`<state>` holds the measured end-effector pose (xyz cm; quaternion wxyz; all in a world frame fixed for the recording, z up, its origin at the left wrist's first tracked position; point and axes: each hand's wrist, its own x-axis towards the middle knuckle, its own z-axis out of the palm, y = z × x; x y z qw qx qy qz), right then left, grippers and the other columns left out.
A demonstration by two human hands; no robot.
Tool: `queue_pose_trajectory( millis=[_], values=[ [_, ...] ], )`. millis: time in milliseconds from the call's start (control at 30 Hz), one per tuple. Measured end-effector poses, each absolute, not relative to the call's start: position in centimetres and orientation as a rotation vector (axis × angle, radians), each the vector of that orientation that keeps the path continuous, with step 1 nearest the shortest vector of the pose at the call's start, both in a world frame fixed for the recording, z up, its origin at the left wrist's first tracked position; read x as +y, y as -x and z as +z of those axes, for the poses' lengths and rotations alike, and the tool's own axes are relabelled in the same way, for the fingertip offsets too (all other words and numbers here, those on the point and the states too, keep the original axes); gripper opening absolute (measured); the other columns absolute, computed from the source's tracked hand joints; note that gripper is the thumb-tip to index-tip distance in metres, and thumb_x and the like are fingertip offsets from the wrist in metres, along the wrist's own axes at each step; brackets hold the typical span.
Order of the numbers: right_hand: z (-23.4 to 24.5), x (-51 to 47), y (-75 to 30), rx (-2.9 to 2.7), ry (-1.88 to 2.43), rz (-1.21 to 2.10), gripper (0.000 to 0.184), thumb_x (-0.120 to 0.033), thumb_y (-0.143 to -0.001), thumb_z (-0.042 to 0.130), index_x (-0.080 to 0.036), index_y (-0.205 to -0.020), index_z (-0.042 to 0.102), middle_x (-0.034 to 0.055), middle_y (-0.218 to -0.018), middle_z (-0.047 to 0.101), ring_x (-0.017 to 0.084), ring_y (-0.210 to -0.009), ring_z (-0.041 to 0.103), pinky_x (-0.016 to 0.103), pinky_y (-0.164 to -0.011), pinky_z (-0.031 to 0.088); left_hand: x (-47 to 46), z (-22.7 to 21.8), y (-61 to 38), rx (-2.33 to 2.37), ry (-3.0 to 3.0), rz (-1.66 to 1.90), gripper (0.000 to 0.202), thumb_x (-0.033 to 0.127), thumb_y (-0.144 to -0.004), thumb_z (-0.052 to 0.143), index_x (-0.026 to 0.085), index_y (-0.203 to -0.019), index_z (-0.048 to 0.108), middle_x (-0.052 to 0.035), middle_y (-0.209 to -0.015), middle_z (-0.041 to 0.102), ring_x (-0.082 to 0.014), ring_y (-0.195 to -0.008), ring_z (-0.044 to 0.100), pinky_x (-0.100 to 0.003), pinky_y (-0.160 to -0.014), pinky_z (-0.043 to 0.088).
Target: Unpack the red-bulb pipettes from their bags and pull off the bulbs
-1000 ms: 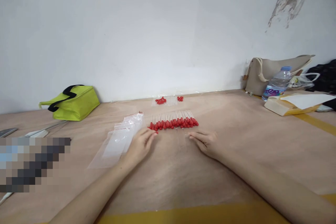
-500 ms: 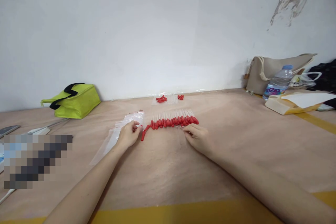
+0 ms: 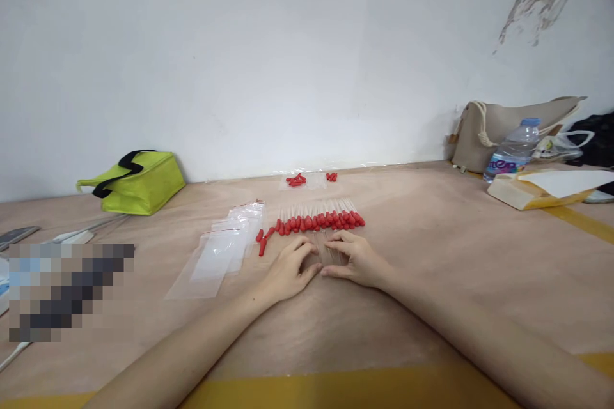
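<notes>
On the desk [image 3: 432,230], thin clear tubes [image 3: 320,246] are seen between the two hands, straight, colourless and too faint to be counted. The left hand [image 3: 290,271] is curved at their left, the right hand [image 3: 363,262] at their right; on each, the thumb is spread from the fingers, and whether any tube is touched cannot be told. Just beyond, a row of droppers [image 3: 319,222] is laid, rounded red bulbs turned to the desk's near edge, pale stems to its far edge. Loose red bulbs [image 3: 263,245] are scattered at the row's left end, beside overlapping clear bags [image 3: 218,259].
</notes>
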<state>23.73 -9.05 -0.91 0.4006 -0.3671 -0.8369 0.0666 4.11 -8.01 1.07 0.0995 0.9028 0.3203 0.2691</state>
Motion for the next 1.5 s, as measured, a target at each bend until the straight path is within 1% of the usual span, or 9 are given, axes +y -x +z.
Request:
queue_pose_trajectory(
  millis=[100,233,500,700,1000,1100,1200,1333,1500],
  values=[
    [-1.0,-9.0,-24.1,-1.998,0.982,0.124,0.027,-0.033,-0.077,0.057,-0.017,-0.098,0.061,0.0067,-0.084,0.056,0.015,-0.076,0.053,0.028,-0.068,0.046,-7.9,0.6,-4.3,0.967,-2.622,0.755,0.007,0.021,-0.081,0.048,0.019,-0.088,0.05,-0.004,-0.095,0.054,-0.0177,-0.09,0.052,-0.032,-0.08,0.043],
    [-1.5,-8.5,-25.1,-1.851,1.229,0.051,0.016,-0.02,-0.08,0.047,-0.016,-0.084,0.063,0.0059,-0.075,0.057,0.016,-0.074,0.052,0.03,-0.07,0.043,-7.7,0.5,-4.0,1.006,-2.597,0.713,0.003,0.02,-0.082,0.044,0.019,-0.085,0.046,-0.0053,-0.097,0.056,-0.0197,-0.098,0.051,-0.034,-0.083,0.042],
    [-1.6,-8.6,-25.0,-2.039,1.378,0.038,0.015,-0.024,-0.076,0.052,-0.019,-0.065,0.061,0.0029,-0.064,0.053,0.016,-0.068,0.048,0.028,-0.065,0.037,-7.7,0.6,-4.9,0.912,-2.61,0.594,0.005,0.017,-0.083,0.04,0.02,-0.085,0.044,-0.0094,-0.122,0.05,-0.0203,-0.118,0.042,-0.039,-0.096,0.036],
    [-1.4,-8.9,-24.9,-2.047,1.404,0.059,0.018,-0.027,-0.077,0.051,-0.019,-0.064,0.06,0.0032,-0.064,0.053,0.016,-0.069,0.047,0.027,-0.064,0.036,-7.7,0.5,-4.9,0.93,-2.586,0.573,0.005,0.018,-0.083,0.039,0.02,-0.085,0.043,-0.0097,-0.126,0.048,-0.0195,-0.119,0.041,-0.038,-0.097,0.036],
    [-1.8,-8.6,-25.2,-2.028,1.391,0.096,0.016,-0.022,-0.077,0.051,-0.019,-0.076,0.066,0.0043,-0.067,0.056,0.016,-0.071,0.048,0.028,-0.067,0.037,-7.8,0.5,-4.7,0.95,-2.525,0.627,0.004,0.021,-0.083,0.042,0.021,-0.087,0.043,-0.0078,-0.121,0.051,-0.0202,-0.114,0.045,-0.036,-0.092,0.039],
    [-1.9,-8.5,-25.3,-2.019,1.383,0.102,0.018,-0.019,-0.077,0.049,-0.019,-0.077,0.067,0.0045,-0.068,0.057,0.016,-0.071,0.049,0.028,-0.067,0.037,-7.9,0.5,-4.6,0.998,-2.544,0.657,0.005,0.022,-0.082,0.044,0.021,-0.087,0.044,-0.0055,-0.106,0.057,-0.0189,-0.095,0.054,-0.033,-0.081,0.043],
    [-2.0,-8.5,-25.3,-2.005,1.381,0.098,0.019,-0.016,-0.077,0.048,-0.019,-0.077,0.068,0.0048,-0.069,0.057,0.016,-0.071,0.049,0.028,-0.067,0.038,-7.4,0.7,-4.4,1.141,-2.617,0.804,0.008,0.024,-0.081,0.046,0.02,-0.087,0.045,-0.0032,-0.089,0.056,-0.0177,-0.082,0.053,-0.032,-0.074,0.043],
    [-1.8,-8.6,-25.2,-2.01,1.371,0.081,0.019,-0.017,-0.077,0.049,-0.019,-0.075,0.068,0.004,-0.065,0.056,0.016,-0.069,0.049,0.028,-0.065,0.038,-5.5,1.5,-4.4,1.279,-2.783,0.961,0.013,0.023,-0.08,0.048,0.019,-0.092,0.048,-0.0054,-0.095,0.052,-0.021,-0.091,0.048,-0.035,-0.08,0.04],
    [-1.7,-8.6,-25.3,-1.998,1.348,0.047,0.019,-0.017,-0.077,0.049,-0.019,-0.071,0.067,0.0037,-0.064,0.056,0.016,-0.068,0.05,0.028,-0.064,0.039,-2.5,1.9,-5.2,1.302,-2.975,0.819,0.015,0.022,-0.08,0.048,0.019,-0.094,0.054,-0.0067,-0.089,0.054,-0.0221,-0.086,0.05,-0.036,-0.077,0.041]
  ],
)
